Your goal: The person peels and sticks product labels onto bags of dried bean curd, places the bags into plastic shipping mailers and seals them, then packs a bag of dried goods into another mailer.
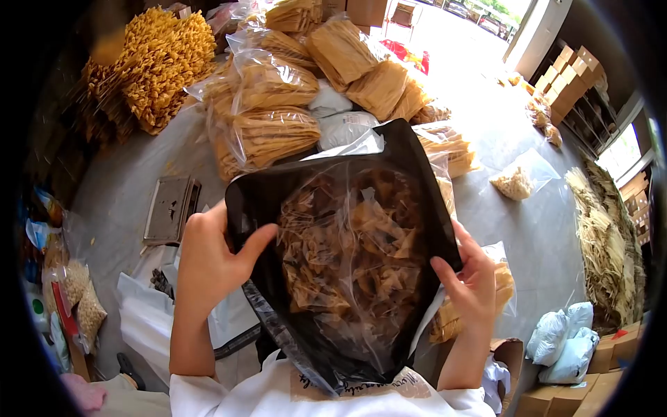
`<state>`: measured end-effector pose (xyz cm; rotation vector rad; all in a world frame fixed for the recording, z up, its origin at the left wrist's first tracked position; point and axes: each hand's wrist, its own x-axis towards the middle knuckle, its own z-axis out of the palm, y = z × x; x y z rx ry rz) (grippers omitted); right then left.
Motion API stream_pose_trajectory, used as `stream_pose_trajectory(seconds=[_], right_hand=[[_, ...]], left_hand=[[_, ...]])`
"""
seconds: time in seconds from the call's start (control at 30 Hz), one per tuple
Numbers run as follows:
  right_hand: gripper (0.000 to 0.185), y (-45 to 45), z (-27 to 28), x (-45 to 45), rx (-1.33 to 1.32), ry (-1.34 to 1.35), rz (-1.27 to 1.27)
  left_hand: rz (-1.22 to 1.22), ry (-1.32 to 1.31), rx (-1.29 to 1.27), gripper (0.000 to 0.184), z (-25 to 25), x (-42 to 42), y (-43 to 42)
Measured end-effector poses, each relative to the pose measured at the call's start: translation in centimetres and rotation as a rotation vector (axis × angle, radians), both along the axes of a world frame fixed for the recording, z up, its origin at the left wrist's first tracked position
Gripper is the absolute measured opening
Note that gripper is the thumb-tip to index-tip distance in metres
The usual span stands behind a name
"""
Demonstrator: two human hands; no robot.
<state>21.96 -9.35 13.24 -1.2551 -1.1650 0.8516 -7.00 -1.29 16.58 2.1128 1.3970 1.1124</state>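
Both my hands hold the mouth of a plastic mailer bag (pixel 410 149), black inside and white outside, wide apart in front of my chest. Inside it lies a clear plastic bag (pixel 351 243) full of brown, crinkled dried pieces whose kind I cannot make out. My left hand (pixel 219 257) grips the left rim, thumb over the inner side and fingers behind. At the right rim, my right hand (pixel 472 274) pinches the edge between thumb and fingers. The mailer's lower end rests near my white shirt.
Clear bags of long yellowish dried strips (pixel 274 83) are piled on the floor ahead. A large bundle of yellow dried stalks (pixel 167 66) stands at far left. A metal scale (pixel 167 208) lies left, beside white mailers (pixel 149 313). Cardboard boxes (pixel 556 399) and wrapped parcels (pixel 563 344) sit at lower right.
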Motion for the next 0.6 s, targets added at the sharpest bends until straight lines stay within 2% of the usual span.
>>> stream_pose_trajectory(seconds=[0.03, 0.07, 0.13, 0.2, 0.27, 0.33, 0.4, 0.43, 0.47, 0.53, 0.6], right_hand=[[0.047, 0.5, -0.8, -0.4, 0.052, 0.003, 0.018], [0.046, 1.1, -1.4, -0.9, 0.104, 0.006, 0.037], [0.041, 3.1, -2.0, -2.1, 0.096, 0.021, 0.137], [0.041, 4.8, -2.6, -4.2, 0.194, 0.164, 0.095], [0.041, 6.5, -2.7, -5.2, 0.241, 0.15, 0.083], [0.042, 7.5, -2.5, -5.7, 0.289, 0.144, 0.064], [0.043, 8.3, -2.3, -5.8, 0.338, 0.314, 0.063], [0.043, 8.7, -2.3, -5.9, 0.361, 0.317, 0.073], [0.043, 9.1, -3.1, -5.8, 0.335, 0.209, 0.055], [0.045, 9.9, -4.3, -5.9, 0.403, -0.231, -0.03], [0.049, 9.5, -4.5, -6.5, 0.238, -0.271, 0.023]], left_hand=[[-0.006, 0.118, -0.108, 0.027, 0.7, -0.4, -0.2], [-0.006, 0.119, -0.109, 0.027, 0.2, 0.2, 0.1], [-0.067, -0.676, -0.339, 0.027, -2.4, 3.2, 1.3], [0.011, -0.396, -0.05, 0.031, -6.2, 6.8, 4.2], [-0.231, -0.622, -0.224, 0.033, -6.1, 11.1, 3.8], [-0.239, -0.584, -0.21, 0.032, -6.1, 12.8, 3.9], [-0.251, -0.662, -0.197, 0.03, -5.8, 13.4, 4.4], [-0.218, -0.565, -0.114, 0.029, -5.9, 13.5, 4.5], [-0.184, -0.468, -0.033, 0.028, -6.1, 13.5, 4.6], [-0.194, -0.451, -0.095, 0.028, -7.0, 12.7, 4.9], [-0.187, -0.446, -0.315, 0.029, -8.4, 11.4, 5.4]])
